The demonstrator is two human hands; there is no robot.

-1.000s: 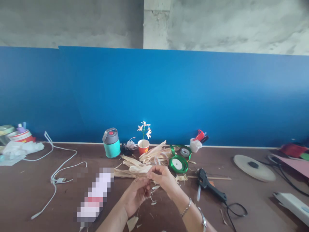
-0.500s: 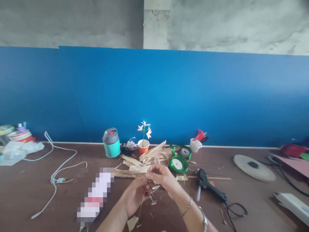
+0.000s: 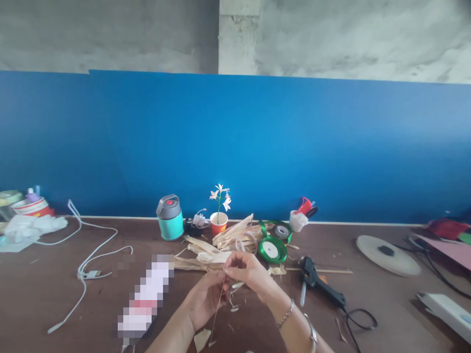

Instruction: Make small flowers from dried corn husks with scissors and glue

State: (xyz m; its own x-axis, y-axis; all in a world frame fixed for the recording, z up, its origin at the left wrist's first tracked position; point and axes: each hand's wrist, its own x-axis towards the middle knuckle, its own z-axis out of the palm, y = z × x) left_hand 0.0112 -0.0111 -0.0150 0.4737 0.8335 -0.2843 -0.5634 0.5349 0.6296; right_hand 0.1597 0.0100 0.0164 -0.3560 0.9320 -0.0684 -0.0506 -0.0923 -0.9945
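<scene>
My left hand [image 3: 209, 296] is closed in a pinch on a thin stem [image 3: 217, 314], like wire or a fine stick, which slants down toward the table's front. At the stem's upper end the fingertips of my right hand [image 3: 248, 274] are pinched together, touching my left fingers. Whatever small piece sits between those fingertips is too small to make out. Just behind my hands lies a pile of dry pale corn husks [image 3: 213, 256]. Cut husk scraps [image 3: 201, 339] are scattered beneath and in front of my hands.
Behind the husks, a paper cup [image 3: 219, 226] holds white flowers [image 3: 221, 192]. Green ribbon rolls [image 3: 271, 250] and a glue gun [image 3: 320, 282] lie to the right. At left are a teal jar [image 3: 170, 220], a blurred-out object [image 3: 147, 299] and white cables [image 3: 84, 264].
My right hand has dipped very slightly, its fingertips still together at the stem's top. My left hand and the objects on the table look unmoved.
</scene>
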